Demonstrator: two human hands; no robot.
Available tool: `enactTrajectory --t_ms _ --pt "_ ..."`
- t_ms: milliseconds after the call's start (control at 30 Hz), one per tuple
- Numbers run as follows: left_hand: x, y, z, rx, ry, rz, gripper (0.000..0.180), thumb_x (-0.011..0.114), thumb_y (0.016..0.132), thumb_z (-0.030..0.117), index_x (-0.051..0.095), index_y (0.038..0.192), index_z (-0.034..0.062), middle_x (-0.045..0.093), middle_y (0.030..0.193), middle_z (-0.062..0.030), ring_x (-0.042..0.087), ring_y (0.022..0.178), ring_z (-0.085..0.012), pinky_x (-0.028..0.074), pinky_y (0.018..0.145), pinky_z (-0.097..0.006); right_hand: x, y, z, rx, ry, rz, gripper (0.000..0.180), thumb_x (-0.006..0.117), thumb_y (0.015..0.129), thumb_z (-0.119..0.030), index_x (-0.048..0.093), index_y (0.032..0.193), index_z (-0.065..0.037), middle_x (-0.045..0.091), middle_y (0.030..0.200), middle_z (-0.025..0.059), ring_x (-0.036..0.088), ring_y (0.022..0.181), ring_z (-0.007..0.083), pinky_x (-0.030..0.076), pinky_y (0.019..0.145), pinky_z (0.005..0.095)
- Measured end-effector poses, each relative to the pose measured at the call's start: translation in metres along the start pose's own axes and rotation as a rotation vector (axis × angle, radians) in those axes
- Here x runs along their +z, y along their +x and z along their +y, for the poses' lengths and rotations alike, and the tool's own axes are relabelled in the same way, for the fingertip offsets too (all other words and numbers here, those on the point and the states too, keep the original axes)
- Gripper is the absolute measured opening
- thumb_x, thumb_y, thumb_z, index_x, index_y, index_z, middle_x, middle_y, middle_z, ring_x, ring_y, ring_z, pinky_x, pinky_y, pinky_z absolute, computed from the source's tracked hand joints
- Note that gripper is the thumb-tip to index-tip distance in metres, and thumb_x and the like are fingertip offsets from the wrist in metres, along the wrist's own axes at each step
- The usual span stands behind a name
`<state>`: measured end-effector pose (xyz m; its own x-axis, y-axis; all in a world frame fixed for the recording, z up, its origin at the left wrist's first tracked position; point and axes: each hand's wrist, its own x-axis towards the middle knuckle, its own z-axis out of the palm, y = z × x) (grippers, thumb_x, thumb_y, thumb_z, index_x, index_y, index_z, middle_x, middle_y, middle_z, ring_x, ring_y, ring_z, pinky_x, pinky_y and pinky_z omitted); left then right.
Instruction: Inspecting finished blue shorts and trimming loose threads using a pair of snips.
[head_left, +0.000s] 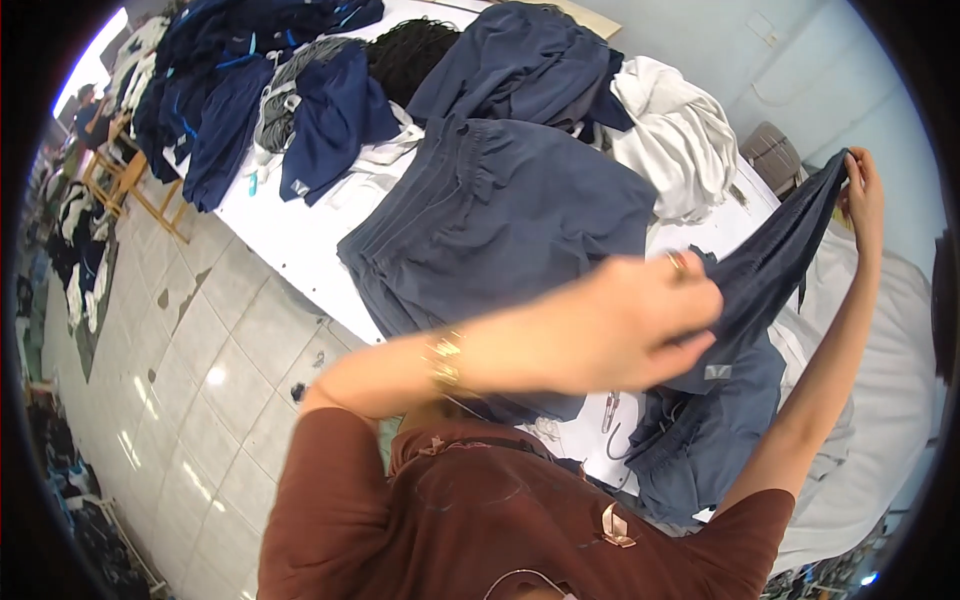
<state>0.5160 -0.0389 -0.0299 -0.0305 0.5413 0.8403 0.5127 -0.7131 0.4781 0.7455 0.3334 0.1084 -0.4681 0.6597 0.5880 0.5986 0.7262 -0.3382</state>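
A long white table [300, 235] runs from 11 o'clock to 4 o'clock over a floor of pale square tiles [210, 380]. In the middle lies a neat stack of folded slate-blue fabric garments [500, 225]. At 12 o'clock rests a loose heap of the same blue cloth [520, 60], and just beside it, at 1 o'clock, a crumpled white garment [680, 135]. At 11 o'clock dark navy clothes [240, 90] are piled. Small metal scissors [611, 412] lie at 5 o'clock.
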Motion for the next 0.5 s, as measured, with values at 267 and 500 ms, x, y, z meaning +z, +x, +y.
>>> enactTrajectory --t_ms 267,500 --pt "-0.012 -0.073 -0.035 -0.349 0.184 0.287 0.02 0.073 0.073 0.002 0.057 0.084 0.0041 0.055 0.084 -0.0083 0.055 0.075 -0.0235 0.047 0.063 -0.03 0.222 0.05 -0.131 -0.418 -0.041 -0.126 0.018 0.051 0.091 -0.014 0.057 0.105 -0.005 0.065 0.096 0.0178 0.061 0.091 0.036 0.048 0.078 0.0395" --pt "-0.092 -0.21 -0.097 -0.748 0.639 0.415 0.027 0.069 0.08 0.006 0.053 0.101 0.0021 0.055 0.089 -0.0101 0.051 0.069 -0.0198 0.041 0.057 -0.029 0.444 -0.035 -0.226 -0.428 0.148 -0.478 0.018 0.058 0.086 -0.011 0.059 0.104 -0.009 0.059 0.101 0.0208 0.058 0.096 0.0387 0.048 0.083 0.0451"
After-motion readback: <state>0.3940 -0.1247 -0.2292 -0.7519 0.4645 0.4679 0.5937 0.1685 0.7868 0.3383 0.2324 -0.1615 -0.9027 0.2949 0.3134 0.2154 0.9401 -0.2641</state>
